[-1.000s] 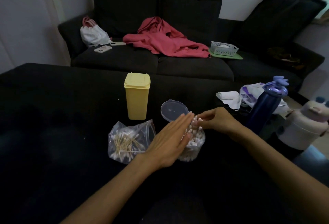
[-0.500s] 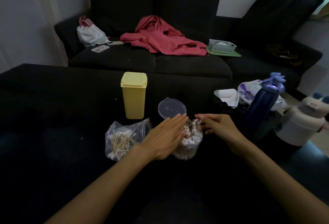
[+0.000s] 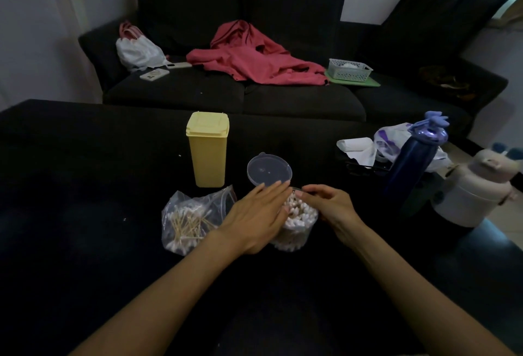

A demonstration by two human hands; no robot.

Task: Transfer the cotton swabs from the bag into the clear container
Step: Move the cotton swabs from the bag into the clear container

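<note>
Head view: two bare forearms reach forward over a dark table [image 3: 70, 186]. The left hand [image 3: 256, 218] lies flat, fingers straight and together, pressed against the left side and top of the clear container [image 3: 297, 231]; it grips nothing. The right hand [image 3: 328, 204] sits at the container's right rim with fingers curled inward, fingertips at the swab heads; whether it pinches any swab cannot be told. The container stands upright between the two hands, packed with cotton swabs [image 3: 298, 210], white tips up, rising to its rim.

Just left of the left hand lies the bag [image 3: 192, 220], clear plastic, crumpled, mouth turned toward the container, with a loose heap of wooden-stemmed swabs inside.

Just behind the hands, a round clear lid [image 3: 268, 170] lies flat on the table. To its left stands a yellow lidded box [image 3: 208, 149], upright and closed.

Right of the hands stand a dark blue bottle [image 3: 413, 157] and a cream flask [image 3: 478, 188], with white wrappings [image 3: 365, 147] behind them.

Beyond the table, a dark sofa [image 3: 283, 95] carries a red garment [image 3: 254, 58], a white bag [image 3: 138, 50], a phone [image 3: 154, 74] and a small basket [image 3: 349, 68].
</note>
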